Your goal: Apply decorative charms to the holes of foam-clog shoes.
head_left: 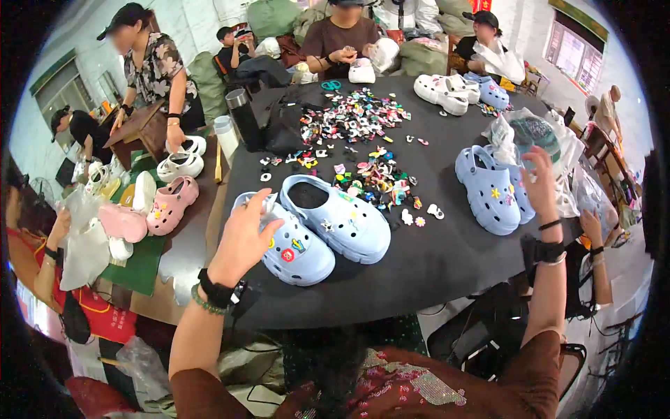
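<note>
A pair of light blue clogs stands in front of me on the black tabletop, the left clog (307,260) with colourful charms, the right clog (363,227) with a few paler ones. My left hand (246,234) is at the left clog's heel side, thumb and fingers apart, holding nothing I can see. Farther right stands a second blue pair: one clog (492,202) carries a yellow star charm, the other (522,199) is partly behind it. My right hand (541,183) is raised beside that pair, fingers apart and bent, in front of clear plastic bags (567,178).
Loose shoe charms (359,119) lie heaped mid-table, next to a dark bag (283,126) and a black bottle (242,115). White clogs (441,94) stand at the far side. Several people sit or stand around; a pink clog (172,204) is on a left side table.
</note>
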Tool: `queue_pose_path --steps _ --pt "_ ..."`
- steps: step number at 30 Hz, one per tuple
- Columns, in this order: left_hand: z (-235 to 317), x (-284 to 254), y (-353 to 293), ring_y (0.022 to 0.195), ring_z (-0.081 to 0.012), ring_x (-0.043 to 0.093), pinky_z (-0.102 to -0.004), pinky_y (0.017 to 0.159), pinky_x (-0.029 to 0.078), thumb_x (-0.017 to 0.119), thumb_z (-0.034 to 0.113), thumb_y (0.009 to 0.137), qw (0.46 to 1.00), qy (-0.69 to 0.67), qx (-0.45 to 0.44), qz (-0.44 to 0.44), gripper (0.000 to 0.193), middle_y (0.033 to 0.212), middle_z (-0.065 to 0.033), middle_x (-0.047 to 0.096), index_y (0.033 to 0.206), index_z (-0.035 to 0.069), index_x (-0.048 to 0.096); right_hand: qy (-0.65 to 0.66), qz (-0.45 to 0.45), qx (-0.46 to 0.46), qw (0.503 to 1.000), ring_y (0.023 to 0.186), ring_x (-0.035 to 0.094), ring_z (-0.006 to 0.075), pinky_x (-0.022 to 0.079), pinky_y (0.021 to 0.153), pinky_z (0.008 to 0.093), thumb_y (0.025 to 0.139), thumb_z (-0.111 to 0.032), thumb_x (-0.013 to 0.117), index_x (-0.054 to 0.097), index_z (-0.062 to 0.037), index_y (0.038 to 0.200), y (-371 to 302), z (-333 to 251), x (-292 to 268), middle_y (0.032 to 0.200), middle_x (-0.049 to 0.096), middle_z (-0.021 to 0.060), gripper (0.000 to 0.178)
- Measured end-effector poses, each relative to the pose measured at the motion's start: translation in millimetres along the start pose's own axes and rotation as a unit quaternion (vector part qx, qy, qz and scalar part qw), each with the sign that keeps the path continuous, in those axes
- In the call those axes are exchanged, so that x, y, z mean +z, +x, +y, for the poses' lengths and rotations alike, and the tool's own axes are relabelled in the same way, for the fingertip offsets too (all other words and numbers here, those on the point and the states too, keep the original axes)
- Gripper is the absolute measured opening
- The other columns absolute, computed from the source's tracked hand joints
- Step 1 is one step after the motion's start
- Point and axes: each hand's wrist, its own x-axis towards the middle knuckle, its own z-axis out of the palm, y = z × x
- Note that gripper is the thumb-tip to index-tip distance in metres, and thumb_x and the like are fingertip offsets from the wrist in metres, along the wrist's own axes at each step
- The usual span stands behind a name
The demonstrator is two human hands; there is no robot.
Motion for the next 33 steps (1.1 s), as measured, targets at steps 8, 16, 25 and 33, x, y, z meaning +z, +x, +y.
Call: queue_pose_path --steps 8,16,25,33 --pt "-12.7 22.3 26.8 0.071 -0.03 0.06 -0.0383 0.064 0.047 0.07 0.028 0.079 0.997 0.024 0.0 -0.076 0.034 0.08 -0.0178 0.064 0.103 0.004 0.065 0.288 -0.231 -0.06 0.928 0.098 0.058 0.023 0.053 0.073 0.031 0.077 -0.009 0.071 0.054 -0.0044 0.106 -59.0 -132.4 42.8 0.112 0.055 0.0111 0.034" --pt "4.5 15.3 31.5 0.054 -0.0129 0.05 -0.0286 0.051 0.039 0.076 0.018 0.073 0.988 -0.032 -0.064 -0.138 0.032 0.062 -0.0056 0.056 0.102 0.006 0.067 0.344 -0.345 0.009 0.873 0.099 0.06 0.0251 0.054 0.076 0.0337 0.078 -0.023 0.075 0.025 -0.0001 0.139 -97.9 -187.5 90.8 0.131 0.046 0.0186 0.082" --pt "2.1 10.5 23.2 0.056 -0.0166 0.057 -0.0306 0.054 0.044 0.073 0.02 0.075 0.972 -0.103 -0.147 -0.151 0.029 0.062 -0.0088 0.06 0.099 0.005 0.068 0.359 -0.348 -0.001 0.866 0.13 0.037 0.0368 0.033 0.107 0.0388 0.064 -0.036 0.084 0.011 0.0025 0.143 -93.9 -207.9 118.1 0.14 0.031 0.0296 0.114" --pt "15.5 11.4 16.9 0.086 -0.0276 0.06 -0.0343 0.069 0.049 0.069 0.021 0.081 0.999 0.051 -0.019 -0.004 0.031 0.102 -0.0179 0.062 0.106 0.003 0.064 0.361 -0.331 -0.011 0.872 0.128 0.039 0.0395 0.032 0.107 0.0397 0.064 -0.03 0.084 0.014 0.0019 0.142 -90.9 -216.2 127.8 0.135 0.038 0.0296 0.11"
